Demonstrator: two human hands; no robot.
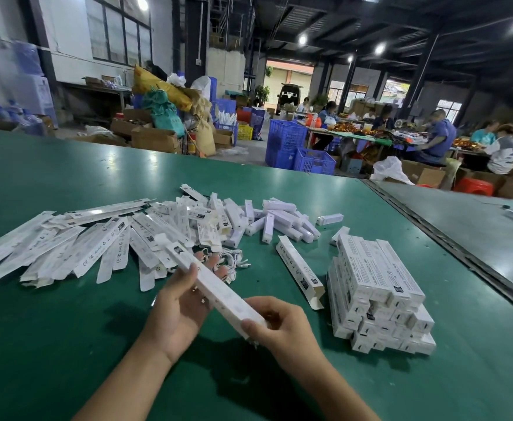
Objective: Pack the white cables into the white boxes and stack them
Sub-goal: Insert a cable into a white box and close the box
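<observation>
A long white box [218,290] slants above the green table [66,329], its far flap open. My left hand [179,308] grips its middle from below. My right hand [279,326] pinches its near end. A bundle of white cables [234,262] lies just behind the held box. Several flat, unfolded white boxes [66,247] fan out to the left. To the right stands a stack of packed white boxes [379,293]. One open-ended box [300,268] lies beside that stack.
A heap of short white items [267,220] lies in the middle of the table. A seam [431,235] runs between this table and a second one at right. Beyond the far edge are blue crates [285,141], cardboard boxes and seated people [437,138].
</observation>
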